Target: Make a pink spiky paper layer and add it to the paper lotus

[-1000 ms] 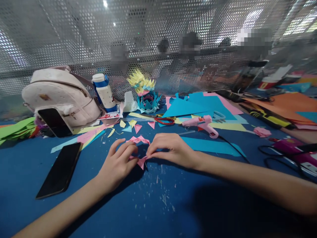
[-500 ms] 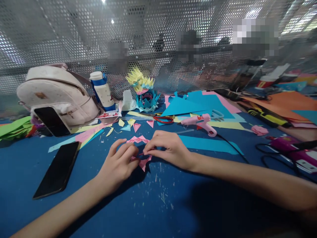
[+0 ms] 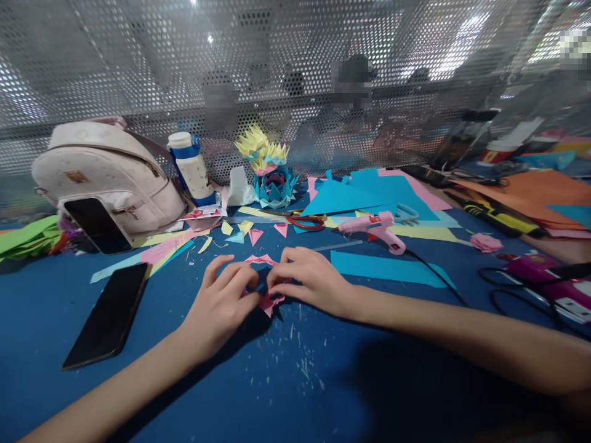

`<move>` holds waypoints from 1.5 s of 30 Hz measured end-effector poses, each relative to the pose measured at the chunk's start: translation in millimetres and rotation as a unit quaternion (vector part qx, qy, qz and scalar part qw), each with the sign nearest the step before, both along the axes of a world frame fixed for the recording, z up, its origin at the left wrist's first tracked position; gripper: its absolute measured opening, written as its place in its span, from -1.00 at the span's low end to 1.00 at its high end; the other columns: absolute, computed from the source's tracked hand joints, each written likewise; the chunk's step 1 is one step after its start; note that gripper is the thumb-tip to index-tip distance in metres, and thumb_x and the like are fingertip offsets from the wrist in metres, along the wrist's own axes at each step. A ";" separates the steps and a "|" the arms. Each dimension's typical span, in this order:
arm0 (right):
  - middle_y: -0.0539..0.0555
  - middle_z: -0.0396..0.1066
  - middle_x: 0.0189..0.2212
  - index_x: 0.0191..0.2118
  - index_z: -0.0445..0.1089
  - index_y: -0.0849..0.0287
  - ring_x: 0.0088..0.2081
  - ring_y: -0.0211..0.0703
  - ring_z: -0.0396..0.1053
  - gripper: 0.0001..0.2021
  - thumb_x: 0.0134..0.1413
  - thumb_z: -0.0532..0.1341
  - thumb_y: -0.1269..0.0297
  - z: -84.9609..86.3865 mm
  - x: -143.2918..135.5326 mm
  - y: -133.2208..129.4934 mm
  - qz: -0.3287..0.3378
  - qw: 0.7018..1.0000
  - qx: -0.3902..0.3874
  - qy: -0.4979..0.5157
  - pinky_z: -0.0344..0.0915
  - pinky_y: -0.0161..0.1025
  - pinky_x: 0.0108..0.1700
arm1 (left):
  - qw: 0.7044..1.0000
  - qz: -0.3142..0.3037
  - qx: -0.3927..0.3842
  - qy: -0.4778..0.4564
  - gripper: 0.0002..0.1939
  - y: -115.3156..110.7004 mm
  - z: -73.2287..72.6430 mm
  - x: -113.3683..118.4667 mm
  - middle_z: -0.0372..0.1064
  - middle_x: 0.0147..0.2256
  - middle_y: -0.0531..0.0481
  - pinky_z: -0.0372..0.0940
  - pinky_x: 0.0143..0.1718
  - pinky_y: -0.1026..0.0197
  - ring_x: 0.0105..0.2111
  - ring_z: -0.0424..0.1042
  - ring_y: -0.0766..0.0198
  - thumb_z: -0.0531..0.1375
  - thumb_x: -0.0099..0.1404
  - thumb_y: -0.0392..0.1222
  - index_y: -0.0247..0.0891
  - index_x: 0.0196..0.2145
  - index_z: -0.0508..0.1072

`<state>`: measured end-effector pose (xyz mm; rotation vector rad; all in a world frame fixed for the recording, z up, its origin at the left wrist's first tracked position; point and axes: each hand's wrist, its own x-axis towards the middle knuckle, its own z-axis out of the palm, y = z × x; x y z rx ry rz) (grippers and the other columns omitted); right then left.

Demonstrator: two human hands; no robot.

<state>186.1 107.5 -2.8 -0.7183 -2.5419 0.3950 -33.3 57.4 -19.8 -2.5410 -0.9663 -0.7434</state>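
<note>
Between my hands a pink folded-paper ring (image 3: 261,260) with pointed tips rests on the blue table; its left and right sides are hidden behind my fingers. My left hand (image 3: 226,301) is closed on the ring's left side, thumb and fingertips pinching the paper. On the other side my right hand (image 3: 309,280) pinches the ring's right edge with thumb and fingers together. Just beyond lie two loose pink folded triangles (image 3: 255,236). A pink glue gun (image 3: 373,230) lies past my right hand, beside a blue paper strip (image 3: 390,269).
A black phone (image 3: 108,315) lies left of my left forearm. Farther back stand a backpack (image 3: 106,166) with another phone leaning on it, a bottle (image 3: 192,169) and a yellow-and-blue paper craft (image 3: 276,187). Red-handled scissors (image 3: 305,222), paper sheets and a purple power strip (image 3: 549,283) lie around.
My fingers have shifted slightly on the pink ring, and my right hand's fingers have curled in a little more. The ring has turned or moved slightly. Other objects stay put.
</note>
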 end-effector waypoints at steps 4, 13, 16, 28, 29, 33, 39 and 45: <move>-0.01 0.24 -0.42 -0.28 0.50 0.10 -0.33 -0.23 0.24 -0.89 0.20 0.25 0.22 -0.1 -0.6 -0.4 -0.001 1.000 -0.021 -0.013 0.09 -0.31 -0.26 | 1.000 0.004 -0.014 0.003 -0.84 1.6 0.6 0.5 0.34 -0.28 -0.02 0.03 0.15 -0.11 -0.17 0.34 0.19 0.14 0.36 -0.31 -0.22 -0.39 0.46; -0.01 0.31 -0.42 -0.31 0.49 0.13 -0.29 -0.23 0.29 -0.95 0.16 0.27 0.36 0.0 -1.6 4.7 0.017 0.993 -0.115 -0.012 0.14 -0.32 -0.25 | 0.999 0.006 -0.043 -0.005 -0.85 4.9 -0.2 1.1 0.31 -0.30 -0.01 0.00 0.14 -0.14 -0.16 0.33 0.18 0.17 0.35 -0.28 -0.19 -0.39 0.49; -0.01 0.34 -0.42 -0.33 0.49 0.14 -0.29 -0.23 0.30 -0.95 0.14 0.27 0.39 1.4 -2.3 4.5 0.018 0.990 -0.140 -0.009 0.17 -0.32 -0.25 | 0.999 0.002 -0.051 -0.011 -0.86 6.1 -0.2 0.8 0.31 -0.31 -0.01 0.01 0.12 -0.16 -0.18 0.34 0.17 0.20 0.33 -0.27 -0.19 -0.40 0.50; -0.03 0.41 -0.45 -0.36 0.48 0.15 -0.33 -0.26 0.36 -0.97 0.09 0.29 0.39 1.8 -3.7 3.3 0.011 0.983 -0.184 0.014 0.22 -0.31 -0.23 | 0.996 0.002 -0.089 -0.012 -0.88 7.9 0.8 0.0 0.35 -0.27 -0.02 0.01 0.11 -0.18 -0.16 0.35 0.15 0.20 0.33 -0.25 -0.20 -0.39 0.49; -0.03 0.43 -0.46 -0.36 0.48 0.14 -0.32 -0.25 0.36 -0.96 0.09 0.28 0.39 1.7 -3.7 3.4 0.012 0.982 -0.186 0.015 0.22 -0.30 -0.23 | 0.996 0.002 -0.090 -0.011 -0.88 7.9 0.1 -0.2 0.35 -0.27 -0.02 0.01 0.12 -0.18 -0.15 0.35 0.15 0.20 0.33 -0.25 -0.20 -0.38 0.49; -0.03 0.48 -0.46 -0.36 0.47 0.16 -0.33 -0.25 0.39 -0.96 0.08 0.27 0.41 1.4 -3.3 3.6 0.014 0.975 -0.220 0.025 0.25 -0.29 -0.24 | 0.995 0.002 -0.104 -0.005 -0.92 8.2 -1.8 -0.9 0.35 -0.25 -0.02 0.00 0.12 -0.17 -0.12 0.35 0.14 0.21 0.32 -0.25 -0.21 -0.35 0.48; -0.04 0.47 -0.49 -0.37 0.44 0.19 -0.41 -0.28 0.43 -0.97 0.08 0.25 0.41 2.7 -3.0 2.5 0.026 0.959 -0.280 0.040 0.30 -0.31 -0.26 | 0.993 0.004 -0.118 0.000 -0.94 7.7 -1.0 -1.0 0.36 -0.24 -0.02 -0.02 0.14 -0.18 -0.10 0.34 0.14 0.21 0.31 -0.27 -0.21 -0.34 0.47; -0.02 0.42 -0.46 -0.37 0.44 0.18 -0.37 -0.26 0.38 -0.98 0.06 0.26 0.39 3.5 -3.3 2.2 0.022 0.973 -0.230 0.015 0.27 -0.31 -0.29 | 0.993 0.004 -0.117 -0.007 -0.94 7.4 -0.9 0.2 0.37 -0.25 -0.02 0.01 0.13 -0.17 -0.11 0.33 0.13 0.21 0.31 -0.27 -0.21 -0.35 0.48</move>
